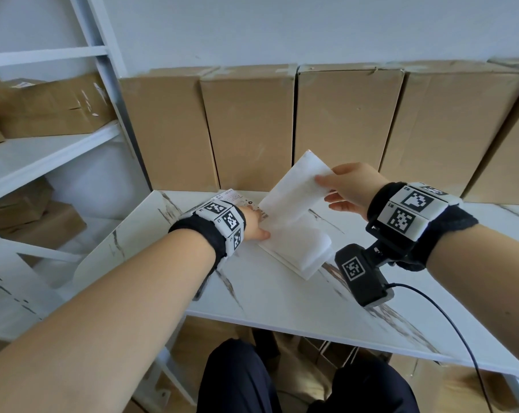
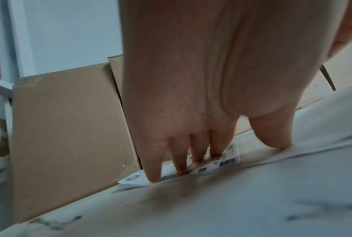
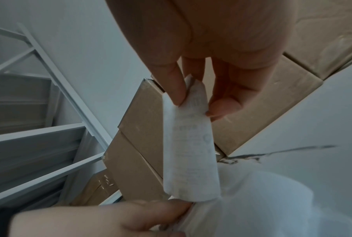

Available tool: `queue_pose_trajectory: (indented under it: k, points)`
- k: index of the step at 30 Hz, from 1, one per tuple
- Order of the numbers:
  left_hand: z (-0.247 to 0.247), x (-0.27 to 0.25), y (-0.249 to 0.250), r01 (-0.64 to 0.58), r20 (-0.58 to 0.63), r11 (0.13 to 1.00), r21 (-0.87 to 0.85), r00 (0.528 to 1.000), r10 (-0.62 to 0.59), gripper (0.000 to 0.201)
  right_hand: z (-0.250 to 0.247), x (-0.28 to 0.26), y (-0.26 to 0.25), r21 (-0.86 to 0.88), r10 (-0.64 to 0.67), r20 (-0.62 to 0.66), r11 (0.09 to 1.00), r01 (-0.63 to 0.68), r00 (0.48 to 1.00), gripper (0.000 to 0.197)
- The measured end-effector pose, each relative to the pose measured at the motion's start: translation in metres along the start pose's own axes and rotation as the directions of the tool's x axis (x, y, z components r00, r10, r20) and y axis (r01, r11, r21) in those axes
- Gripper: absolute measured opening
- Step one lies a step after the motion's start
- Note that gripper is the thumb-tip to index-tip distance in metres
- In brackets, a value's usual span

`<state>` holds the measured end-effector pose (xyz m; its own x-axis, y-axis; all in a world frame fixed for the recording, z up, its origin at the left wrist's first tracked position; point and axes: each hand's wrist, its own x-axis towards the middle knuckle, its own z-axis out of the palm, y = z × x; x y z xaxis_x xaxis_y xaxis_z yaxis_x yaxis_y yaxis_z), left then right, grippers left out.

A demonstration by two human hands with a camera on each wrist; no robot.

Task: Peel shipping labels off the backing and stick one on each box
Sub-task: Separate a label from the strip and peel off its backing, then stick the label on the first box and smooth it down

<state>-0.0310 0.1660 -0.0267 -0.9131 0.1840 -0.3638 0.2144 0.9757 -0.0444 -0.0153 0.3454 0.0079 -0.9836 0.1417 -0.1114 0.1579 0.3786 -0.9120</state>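
Note:
A row of tall brown cardboard boxes (image 1: 249,126) stands along the back of the marble table (image 1: 282,296). A stack of printed shipping labels (image 1: 233,195) lies in front of them. My left hand (image 1: 256,225) presses it flat with straight fingers (image 2: 179,160), the thumb on the white backing sheet (image 1: 285,251). My right hand (image 1: 323,189) pinches the top edge of a white label (image 1: 294,186) that curls up off the backing. In the right wrist view the label (image 3: 189,144) hangs from my right hand (image 3: 197,105), faint print showing through.
A white metal shelf unit (image 1: 43,156) with more cardboard boxes (image 1: 43,105) stands at the left. Further boxes sit under the table (image 1: 431,380). The right wrist camera (image 1: 362,272) and its black cable (image 1: 448,317) hang over the table's front part.

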Motion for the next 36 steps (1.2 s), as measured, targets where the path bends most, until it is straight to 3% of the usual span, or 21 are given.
queue_pose_trajectory:
  k: [3, 7, 10, 13, 17, 19, 25, 28, 31, 33, 36]
  points:
    - [-0.005, 0.004, -0.004, -0.013, -0.036, 0.993, -0.116, 0.999, 0.008, 0.063, -0.002, -0.001, 0.003, -0.062, -0.09, -0.011, 0.994, 0.089, 0.996, 0.018]
    - [-0.023, -0.004, -0.002, -0.058, -0.207, 0.933, -0.355, 0.978, -0.018, 0.078, -0.009, -0.005, 0.001, 0.094, -0.133, 0.003, 0.987, 0.132, 0.991, 0.011]
    - [-0.037, -0.017, 0.001, -0.154, -0.342, 0.898, -0.411, 0.94, 0.005, 0.086, -0.017, -0.011, -0.003, 0.249, -0.156, 0.036, 0.958, 0.142, 0.987, 0.011]
    - [-0.048, -0.027, 0.009, -0.303, -0.436, 0.85, -0.432, 0.895, 0.097, 0.074, -0.027, -0.018, -0.007, 0.234, -0.205, 0.085, 0.955, 0.181, 0.975, 0.013]
    - [-0.057, -0.035, 0.03, -0.444, -0.588, 0.818, -0.366, 0.792, 0.167, 0.028, -0.039, -0.027, -0.011, 0.235, -0.239, 0.117, 0.95, 0.207, 0.964, 0.016]
    - [-0.06, -0.038, 0.04, -0.464, -0.647, 0.816, -0.344, 0.747, 0.152, 0.016, -0.046, -0.03, -0.012, 0.274, -0.261, 0.081, 0.934, 0.23, 0.962, 0.02]
    - [-0.071, -0.054, 0.075, -0.452, -0.749, 0.869, -0.202, 0.643, 0.16, 0.005, -0.067, -0.041, -0.014, 0.42, -0.215, -0.076, 0.879, 0.226, 0.974, 0.037]
    - [-0.077, -0.06, 0.096, -0.447, -0.789, 0.888, -0.109, 0.583, 0.196, 0.011, -0.078, -0.046, -0.012, 0.492, -0.173, -0.16, 0.84, 0.23, 0.972, 0.048]
    - [-0.084, -0.064, 0.119, -0.425, -0.819, 0.904, -0.044, 0.534, 0.211, 0.013, -0.094, -0.052, -0.009, 0.545, -0.176, -0.141, 0.808, 0.224, 0.974, 0.059]
    - [-0.087, -0.063, 0.134, -0.423, -0.828, 0.906, 0.006, 0.505, 0.242, 0.012, -0.103, -0.058, -0.006, 0.522, -0.194, -0.139, 0.819, 0.238, 0.971, 0.047]
    - [-0.09, -0.061, 0.154, -0.444, -0.827, 0.895, 0.034, 0.491, 0.275, 0.013, -0.117, -0.065, -0.002, 0.521, -0.189, -0.219, 0.807, 0.279, 0.957, 0.009]
